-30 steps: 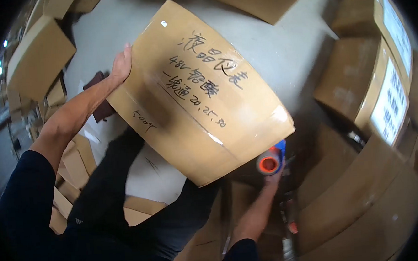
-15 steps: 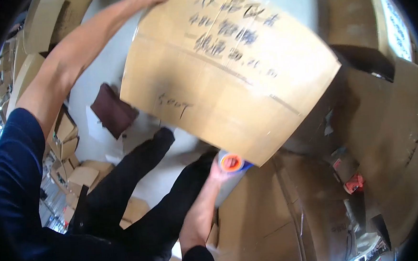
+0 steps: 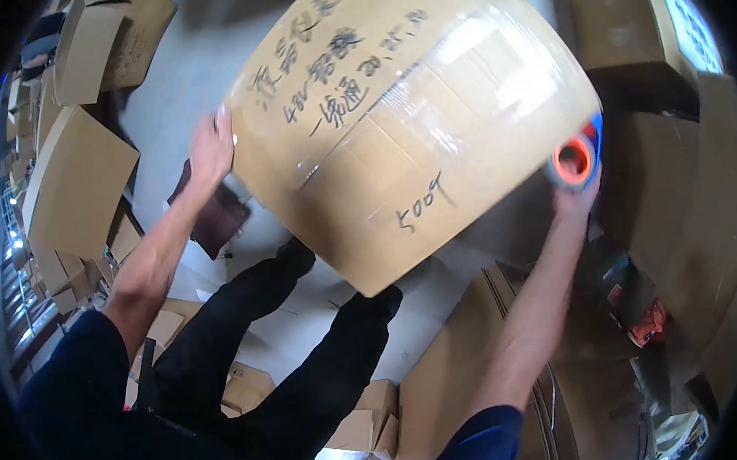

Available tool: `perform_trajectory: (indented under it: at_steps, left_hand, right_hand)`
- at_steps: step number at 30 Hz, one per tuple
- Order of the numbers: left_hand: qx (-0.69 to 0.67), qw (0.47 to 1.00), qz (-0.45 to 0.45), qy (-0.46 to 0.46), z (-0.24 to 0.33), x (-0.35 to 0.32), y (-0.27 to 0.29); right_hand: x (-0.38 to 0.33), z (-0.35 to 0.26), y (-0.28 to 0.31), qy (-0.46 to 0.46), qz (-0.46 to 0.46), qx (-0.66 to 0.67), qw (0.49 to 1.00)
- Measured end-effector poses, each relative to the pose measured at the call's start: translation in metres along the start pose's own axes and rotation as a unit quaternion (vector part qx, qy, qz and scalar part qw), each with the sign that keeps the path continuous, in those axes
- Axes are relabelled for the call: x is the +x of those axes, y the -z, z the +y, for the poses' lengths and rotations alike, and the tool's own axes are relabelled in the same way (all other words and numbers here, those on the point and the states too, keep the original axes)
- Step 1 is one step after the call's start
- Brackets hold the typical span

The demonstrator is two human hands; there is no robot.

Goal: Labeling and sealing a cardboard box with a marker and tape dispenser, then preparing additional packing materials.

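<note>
A person holds up a big brown cardboard box in front of their body, above their legs. The box is tilted, and its wide flat face points up at the camera. Clear shiny tape runs across that face, and there is dark handwriting on it.

The left hand is pressed flat against the left edge of the box. Its fingers are stretched out and point up, so the grip is loose and open, not wrapped around anything. It only touches the side of the box.

The right hand is at the right edge of the box. Its grip is closed around a tape roll holder with an orange round middle and a blue part. The holder sits right against the box edge. The fingers are mostly hidden behind it.

Both arms have dark blue sleeves pushed up. Under the box you can see the person's legs in black trousers, standing on a pale grey floor.

More brown boxes lie all around, some flat and some folded, on the left and along the bottom. A tall stack of boxes stands on the right. A dark reddish-brown thing lies on the floor just beside the left arm. A small red thing sits low on the right, but it is too blurry to tell what it is.
</note>
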State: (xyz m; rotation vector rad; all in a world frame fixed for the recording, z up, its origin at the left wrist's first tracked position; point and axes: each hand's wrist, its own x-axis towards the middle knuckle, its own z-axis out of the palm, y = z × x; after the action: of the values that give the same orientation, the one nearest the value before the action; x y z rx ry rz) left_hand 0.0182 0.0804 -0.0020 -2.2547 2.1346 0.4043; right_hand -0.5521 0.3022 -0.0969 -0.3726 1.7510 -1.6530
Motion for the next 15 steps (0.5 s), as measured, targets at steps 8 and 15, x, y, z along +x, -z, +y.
perform_trajectory:
  at_steps: [8,15]
  left_hand:
    - [-0.033,0.998,0.003,-0.046,-0.014,-0.039,-0.022]
    - [-0.048,0.997,-0.043,0.036,-0.020,-0.019,-0.016]
  right_hand:
    - [-0.231,0.087,0.056,-0.221,-0.056,0.165,0.960]
    - [-0.428,0.100,-0.125,-0.356,0.185,0.576,0.712]
